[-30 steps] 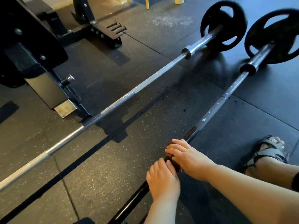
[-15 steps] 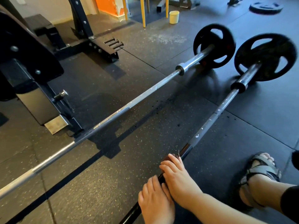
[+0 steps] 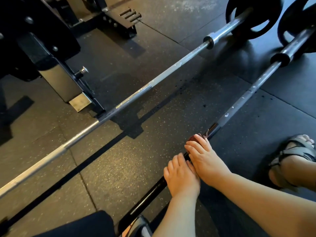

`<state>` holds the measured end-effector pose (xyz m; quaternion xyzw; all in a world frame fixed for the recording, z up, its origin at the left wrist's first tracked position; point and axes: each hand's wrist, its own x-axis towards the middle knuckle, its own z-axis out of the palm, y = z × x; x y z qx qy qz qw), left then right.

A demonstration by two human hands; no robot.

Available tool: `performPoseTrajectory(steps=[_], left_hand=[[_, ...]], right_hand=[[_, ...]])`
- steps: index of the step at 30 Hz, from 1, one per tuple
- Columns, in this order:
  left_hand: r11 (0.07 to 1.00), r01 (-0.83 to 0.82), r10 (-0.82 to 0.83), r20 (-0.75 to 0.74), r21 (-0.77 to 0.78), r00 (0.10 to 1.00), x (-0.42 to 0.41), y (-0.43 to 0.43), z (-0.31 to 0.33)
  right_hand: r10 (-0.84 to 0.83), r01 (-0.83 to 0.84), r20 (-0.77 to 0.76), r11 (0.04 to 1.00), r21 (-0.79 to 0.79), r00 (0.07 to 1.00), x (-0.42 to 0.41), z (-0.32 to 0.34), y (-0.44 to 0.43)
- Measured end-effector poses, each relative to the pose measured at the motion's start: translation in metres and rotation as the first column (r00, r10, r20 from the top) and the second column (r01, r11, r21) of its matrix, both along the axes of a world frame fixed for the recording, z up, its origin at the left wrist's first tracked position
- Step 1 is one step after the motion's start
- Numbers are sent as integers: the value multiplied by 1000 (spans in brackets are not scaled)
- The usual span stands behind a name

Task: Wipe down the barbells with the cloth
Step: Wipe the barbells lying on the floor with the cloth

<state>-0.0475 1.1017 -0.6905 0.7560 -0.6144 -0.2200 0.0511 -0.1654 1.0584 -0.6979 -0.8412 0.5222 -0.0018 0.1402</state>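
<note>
**Grips bunched on the near barbell, cloth hardly advanced**

Right grip (image 3: 203,159) is clenched over the dark red cloth (image 3: 193,138), pressing it onto the shaft of the near barbell (image 3: 242,98). The left grip (image 3: 182,178) sits just behind it, touching it, with its fingers curled over the bare black part of the same shaft. The barbell lies on the rubber floor (image 3: 119,159).

Compared with a second ago, the view has tipped up and come back down, but the two grips sit at much the same place on the shaft, just short of the bright band. The one real difference is that more of the cloth now bulges out past the right fingertips, with frayed threads trailing from it. I read that as short rubbing on one patch, not a long stroke. The grey stretch running up to the near plate (image 3: 294,19) still carries white flecks and looks unwiped. The far barbell (image 3: 153,82), well apart from the near one and roughly parallel to it, has no hand on it, so most of the job seems to remain.

Most of the cloth is hidden under the right palm, and both thumbs are out of sight. I cannot tell whether the cloth goes fully round the shaft. Both plates are cut off at the top edge, and the far barbell runs out of frame at the lower left. The near barbell's close end disappears behind a dark-clothed knee (image 3: 82,226). What the flecks are is too small to tell.
</note>
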Motion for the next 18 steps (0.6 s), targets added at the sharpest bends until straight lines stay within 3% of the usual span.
performPoseTrajectory(steps=[2, 6, 10, 15, 18], left_hand=[[1000, -1, 2, -10, 29, 1000, 1, -1, 1], [1000, -25, 25, -25, 4, 999, 2, 2, 3], [1000, 9, -9, -29, 1, 1000, 1, 1, 5], [1000, 9, -8, -37, 0, 999, 0, 0, 0], [998, 8, -8, -8, -56, 1000, -4, 1, 0]], right_hand=[[98, -98, -44, 995, -7, 994, -13, 2, -5], [-69, 75, 87, 995, -67, 994, -28, 8, -19], [-143, 143, -6, 990, 0, 990, 5, 11, -11], [-32, 19, 205, 998, 61, 978, -12, 15, -15], [-215, 210, 308, 976, 49, 927, -25, 12, -25]])
